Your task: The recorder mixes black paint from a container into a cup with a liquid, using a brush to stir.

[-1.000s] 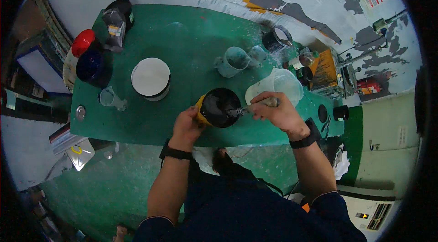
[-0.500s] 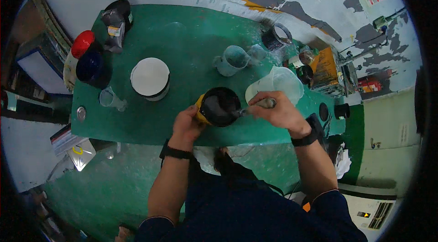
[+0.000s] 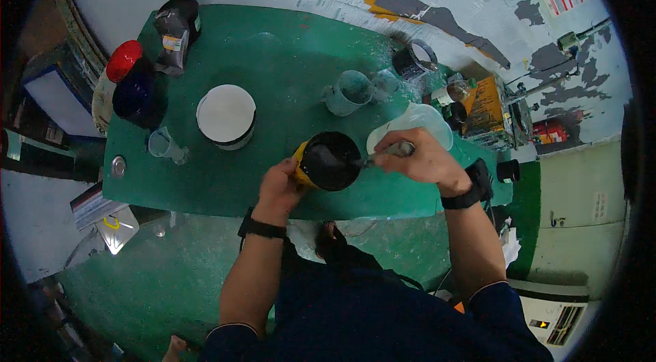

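My left hand [image 3: 280,186] is closed round the side of a yellow tub [image 3: 298,165] with a dark inside. The tub is tilted, and a dark mass [image 3: 329,160] shows within it. In my right hand [image 3: 425,160] is a tool with a worn, pale handle [image 3: 401,149]. Its front end [image 3: 367,162] meets the tub's right rim; whether it is a palette knife or another kind of blade I cannot make out. Just beyond my right hand stands a translucent white pitcher [image 3: 427,119].
A white-topped tub [image 3: 225,113], a clear cup [image 3: 166,145] and a cloudy measuring jug [image 3: 350,92] stand on the green table [image 3: 287,54]. Red [image 3: 125,60] and dark blue [image 3: 134,98] containers are at the left edge. A black can [image 3: 415,58] stands far right.
My right hand and its tool have shifted slightly right. My left hand keeps hold of the tub. The whole view has moved a little.
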A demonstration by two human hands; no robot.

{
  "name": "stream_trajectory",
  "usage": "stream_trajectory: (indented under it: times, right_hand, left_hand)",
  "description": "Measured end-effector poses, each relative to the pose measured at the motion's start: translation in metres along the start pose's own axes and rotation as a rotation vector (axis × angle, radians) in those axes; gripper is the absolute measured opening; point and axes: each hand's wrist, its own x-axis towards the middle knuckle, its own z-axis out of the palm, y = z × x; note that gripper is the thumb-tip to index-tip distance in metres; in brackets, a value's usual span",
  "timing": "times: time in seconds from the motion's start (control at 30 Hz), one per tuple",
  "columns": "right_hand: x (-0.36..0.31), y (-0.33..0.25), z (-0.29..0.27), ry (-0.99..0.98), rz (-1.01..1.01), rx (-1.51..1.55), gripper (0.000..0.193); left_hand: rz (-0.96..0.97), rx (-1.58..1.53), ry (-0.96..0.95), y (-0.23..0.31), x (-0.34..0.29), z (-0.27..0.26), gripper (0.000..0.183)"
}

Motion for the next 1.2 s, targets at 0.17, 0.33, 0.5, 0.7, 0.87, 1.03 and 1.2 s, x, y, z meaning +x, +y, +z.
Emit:
stream_trajectory:
  times: [0.17, 0.33, 0.5, 0.7, 0.87, 1.03, 1.2]
  right_hand:
    - [0.013, -0.009, 0.018, -0.021, -0.051, 0.179, 0.022]
    - [0.036, -0.010, 0.000, 0.040, -0.224, 0.092, 0.024]
    - [0.014, -0.007, -0.014, 0.006, -0.067, -0.087, 0.024]
    - [0.008, -0.011, 0.013, -0.036, 0.124, 0.222, 0.022]
    - [0.027, -0.005, 0.007, 0.076, -0.137, 0.239, 0.024]
    - [0.015, 0.008, -0.009, 0.051, -0.073, -0.017, 0.026]
    - [0.000, -0.007, 0.003, -0.059, 0.122, 0.165, 0.023]
  left_hand:
    - [-0.025, -0.031, 0.018, -0.002, 0.001, 0.006, 0.026]
    - [-0.028, -0.008, 0.003, -0.002, 0.003, -0.004, 0.026]
    - [-0.010, 0.003, 0.000, -0.001, -0.007, 0.013, 0.028]
    - [-0.011, 0.037, -0.003, 0.000, -0.008, 0.015, 0.031]
    - [-0.032, 0.001, 0.036, -0.002, -0.004, 0.010, 0.028]
    - [-0.030, 0.074, 0.082, 0.000, -0.006, 0.014, 0.023]
    - [-0.021, -0.010, -0.014, -0.002, 0.001, 0.006, 0.024]
